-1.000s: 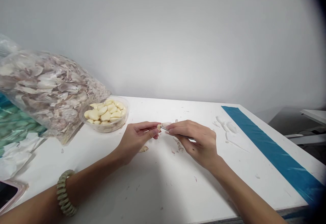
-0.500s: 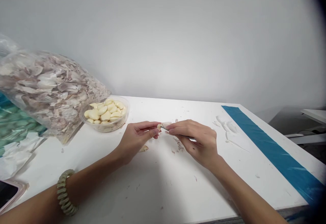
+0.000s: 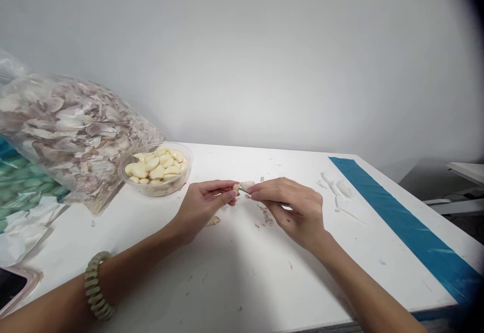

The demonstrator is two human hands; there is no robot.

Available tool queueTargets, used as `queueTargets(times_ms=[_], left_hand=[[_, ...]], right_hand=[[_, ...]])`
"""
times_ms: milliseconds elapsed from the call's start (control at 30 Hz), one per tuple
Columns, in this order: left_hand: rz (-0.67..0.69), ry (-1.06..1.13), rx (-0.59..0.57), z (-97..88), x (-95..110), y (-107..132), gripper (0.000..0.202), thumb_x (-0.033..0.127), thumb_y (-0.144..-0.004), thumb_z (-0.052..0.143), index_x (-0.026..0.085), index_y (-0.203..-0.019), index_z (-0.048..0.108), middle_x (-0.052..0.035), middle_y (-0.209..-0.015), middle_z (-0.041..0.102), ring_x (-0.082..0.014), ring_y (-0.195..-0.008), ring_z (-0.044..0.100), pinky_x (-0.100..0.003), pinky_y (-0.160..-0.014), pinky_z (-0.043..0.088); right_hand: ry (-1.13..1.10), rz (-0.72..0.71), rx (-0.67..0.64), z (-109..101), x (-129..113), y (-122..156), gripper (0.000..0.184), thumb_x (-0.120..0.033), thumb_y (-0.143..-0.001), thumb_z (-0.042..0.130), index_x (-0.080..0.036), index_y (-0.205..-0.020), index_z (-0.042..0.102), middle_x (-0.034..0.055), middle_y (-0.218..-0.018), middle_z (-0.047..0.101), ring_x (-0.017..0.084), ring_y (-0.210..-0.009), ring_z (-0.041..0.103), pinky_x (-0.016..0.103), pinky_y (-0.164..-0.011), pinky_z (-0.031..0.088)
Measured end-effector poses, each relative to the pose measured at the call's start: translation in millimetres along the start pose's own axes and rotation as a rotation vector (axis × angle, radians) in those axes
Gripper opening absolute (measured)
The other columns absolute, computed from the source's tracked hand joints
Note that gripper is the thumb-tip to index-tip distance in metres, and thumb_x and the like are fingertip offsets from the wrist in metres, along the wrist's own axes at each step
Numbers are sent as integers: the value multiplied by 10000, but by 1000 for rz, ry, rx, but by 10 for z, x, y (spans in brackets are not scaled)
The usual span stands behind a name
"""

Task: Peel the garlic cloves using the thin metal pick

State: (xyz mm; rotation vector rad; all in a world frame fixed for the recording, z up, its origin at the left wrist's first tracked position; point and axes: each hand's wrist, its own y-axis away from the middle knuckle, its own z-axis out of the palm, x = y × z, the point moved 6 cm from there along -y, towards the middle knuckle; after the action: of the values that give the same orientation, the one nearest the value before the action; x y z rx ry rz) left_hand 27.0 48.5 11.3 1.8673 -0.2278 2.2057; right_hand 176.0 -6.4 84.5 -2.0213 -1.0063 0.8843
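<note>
My left hand (image 3: 206,203) pinches a garlic clove (image 3: 236,188) between thumb and fingers above the white table. Closed around a slim metal tool (image 3: 244,189), my right hand (image 3: 289,207) holds the tool's tip against the clove or just beside it. Whether it is a small knife or tweezers I cannot tell, since my fingers cover most of it. Behind the fingertips lies a pale piece (image 3: 247,184), perhaps garlic or skin. Another brownish clove or piece of skin (image 3: 214,220) rests below my left hand. Peeled cloves (image 3: 157,165) fill a clear round tub (image 3: 162,189) to the left.
A big clear bag of garlic skins (image 3: 83,131) leans at the left, beside a green-blue bag (image 3: 30,181) and crumpled white paper (image 3: 30,227). A phone-like device (image 3: 15,287) lies at the lower left. Skin scraps (image 3: 338,189) and blue tape (image 3: 401,217) are on the right.
Both hands stay nearly in place. The right hand and its tool have shifted very slightly at the clove.
</note>
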Motion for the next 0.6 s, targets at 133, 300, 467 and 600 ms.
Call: queueTargets(times_ms=[133, 300, 467, 600], left_hand=[[-8, 5, 4, -2, 0, -1, 277, 319, -663, 752, 172, -896, 720, -5, -695, 680, -115, -703, 601, -242, -712, 481], [-23, -1, 13, -9, -10, -2, 284, 328, -660, 753, 169, -894, 717, -9, -698, 685, -121, -709, 608, -241, -686, 478], [-29, 3, 14, -18, -29, -5, 276, 340, -662, 752, 184, -888, 718, 3, -684, 681, -110, -700, 607, -228, -683, 478], [-14, 4, 11, -22, -38, -12, 265, 339, -668, 749, 194, -888, 719, 7, -702, 685, -104, -708, 610, -224, -709, 480]], right_hand=[[2, 3, -3, -6, 5, 0, 307, 45, -798, 522, -210, -906, 653, 12, -841, 739, 146, -813, 690, 291, -655, 550], [5, 3, -4, -14, 8, 1, 295, 48, -796, 531, -199, -900, 654, 15, -841, 739, 144, -818, 689, 289, -658, 547], [2, -5, 1, -8, 1, -4, 289, 58, -790, 535, -182, -895, 656, 24, -835, 739, 144, -818, 691, 285, -659, 546], [8, -7, -1, -7, 7, 3, 287, 52, -795, 533, -189, -895, 655, 24, -842, 739, 144, -819, 689, 286, -650, 544]])
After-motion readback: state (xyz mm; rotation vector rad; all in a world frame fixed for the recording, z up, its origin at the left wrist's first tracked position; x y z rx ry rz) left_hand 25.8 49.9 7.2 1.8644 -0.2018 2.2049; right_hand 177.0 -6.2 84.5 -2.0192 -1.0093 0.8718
